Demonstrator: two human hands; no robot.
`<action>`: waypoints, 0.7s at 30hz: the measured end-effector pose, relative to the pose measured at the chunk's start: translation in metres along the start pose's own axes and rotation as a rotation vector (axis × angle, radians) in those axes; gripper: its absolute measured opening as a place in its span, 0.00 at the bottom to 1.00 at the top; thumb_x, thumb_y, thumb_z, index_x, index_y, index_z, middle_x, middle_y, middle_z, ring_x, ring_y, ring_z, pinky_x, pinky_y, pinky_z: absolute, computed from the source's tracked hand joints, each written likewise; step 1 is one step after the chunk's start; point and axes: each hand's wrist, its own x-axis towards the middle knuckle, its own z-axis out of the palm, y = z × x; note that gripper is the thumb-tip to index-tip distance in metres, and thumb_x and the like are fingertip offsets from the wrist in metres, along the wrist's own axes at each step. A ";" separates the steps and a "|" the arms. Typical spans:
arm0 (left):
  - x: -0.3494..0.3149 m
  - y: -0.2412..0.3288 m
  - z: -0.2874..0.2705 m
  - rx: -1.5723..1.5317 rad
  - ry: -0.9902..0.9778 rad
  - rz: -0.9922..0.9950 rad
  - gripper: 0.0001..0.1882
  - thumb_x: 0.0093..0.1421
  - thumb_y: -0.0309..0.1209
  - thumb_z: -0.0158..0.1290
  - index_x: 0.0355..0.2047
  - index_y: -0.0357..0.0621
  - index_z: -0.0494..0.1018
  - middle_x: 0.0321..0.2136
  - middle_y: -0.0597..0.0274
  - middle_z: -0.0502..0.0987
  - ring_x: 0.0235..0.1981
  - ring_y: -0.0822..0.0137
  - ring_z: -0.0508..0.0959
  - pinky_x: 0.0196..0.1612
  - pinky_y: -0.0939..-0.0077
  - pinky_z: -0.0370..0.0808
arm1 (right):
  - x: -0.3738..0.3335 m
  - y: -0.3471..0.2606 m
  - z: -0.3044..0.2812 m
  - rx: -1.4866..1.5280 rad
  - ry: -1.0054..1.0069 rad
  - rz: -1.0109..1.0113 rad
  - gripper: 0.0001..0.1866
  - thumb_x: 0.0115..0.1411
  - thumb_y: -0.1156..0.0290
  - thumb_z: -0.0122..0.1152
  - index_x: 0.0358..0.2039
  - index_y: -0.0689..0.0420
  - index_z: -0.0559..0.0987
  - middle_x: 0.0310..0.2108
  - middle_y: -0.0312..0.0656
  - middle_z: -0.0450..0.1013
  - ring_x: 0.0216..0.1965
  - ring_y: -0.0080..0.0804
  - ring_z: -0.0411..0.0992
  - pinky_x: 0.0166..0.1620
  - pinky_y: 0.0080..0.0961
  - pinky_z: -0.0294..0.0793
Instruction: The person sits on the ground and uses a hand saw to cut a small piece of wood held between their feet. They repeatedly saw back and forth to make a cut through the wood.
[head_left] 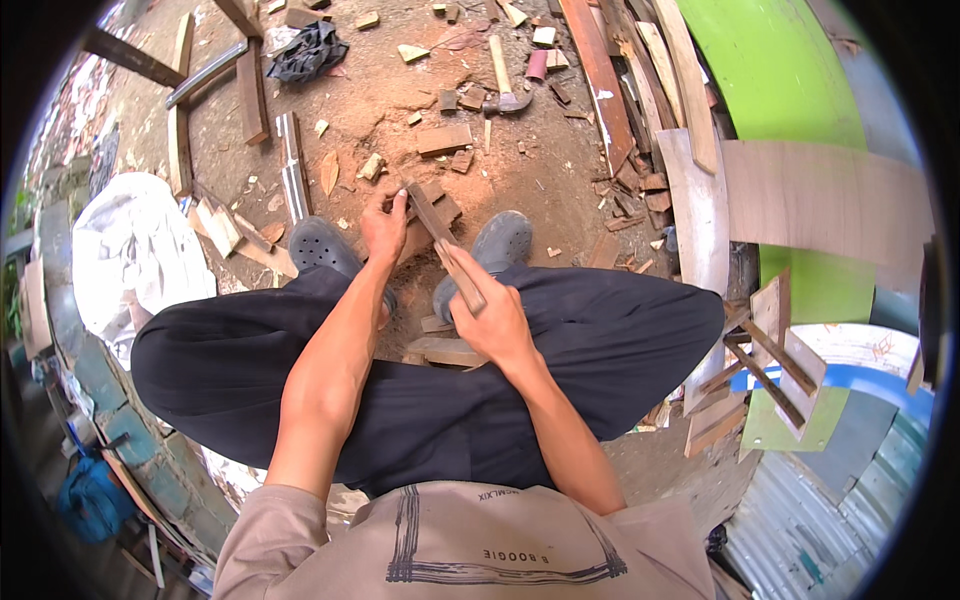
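My right hand (pixel 492 322) is wrapped round the wooden handle of a tool with a long, flat, dark blade (pixel 428 212); its exact kind is hard to make out. The blade slants away to the upper left, over some wood blocks (pixel 446 209) between my feet. Beside its far end is my left hand (pixel 383 228), fingers closed and thumb uppermost. What those fingers hold, if anything, is hidden. Another piece of wood (pixel 445 351) lies nearer, below my right hand.
A claw hammer (pixel 505 85) lies ahead among wood offcuts (pixel 444 140). Long planks (pixel 600 85) lie at the right, near a curved wood sheet (pixel 820 200). At the left are a white sack (pixel 135 255) and a wooden frame (pixel 252 90). My grey clogs (pixel 502 240) flank the work.
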 end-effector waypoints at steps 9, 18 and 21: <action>-0.006 0.018 -0.012 0.002 -0.063 -0.028 0.11 0.69 0.34 0.56 0.43 0.39 0.80 0.29 0.64 0.82 0.28 0.77 0.78 0.30 0.80 0.76 | -0.051 -0.043 -0.026 0.003 -0.089 0.120 0.38 0.53 0.74 0.63 0.67 0.51 0.66 0.38 0.61 0.79 0.35 0.61 0.78 0.42 0.48 0.79; -0.009 0.018 -0.011 0.079 -0.096 0.015 0.11 0.69 0.32 0.55 0.42 0.34 0.79 0.27 0.65 0.81 0.29 0.78 0.78 0.33 0.80 0.77 | 0.051 0.017 0.020 0.061 -0.116 0.196 0.34 0.56 0.75 0.59 0.66 0.52 0.69 0.25 0.61 0.76 0.22 0.57 0.75 0.32 0.44 0.76; -0.011 0.028 -0.013 0.011 -0.075 -0.013 0.11 0.70 0.31 0.55 0.44 0.34 0.79 0.30 0.63 0.82 0.30 0.77 0.79 0.34 0.81 0.78 | -0.006 -0.002 0.002 0.076 -0.045 0.111 0.36 0.55 0.74 0.61 0.67 0.51 0.67 0.37 0.62 0.78 0.36 0.60 0.78 0.41 0.49 0.78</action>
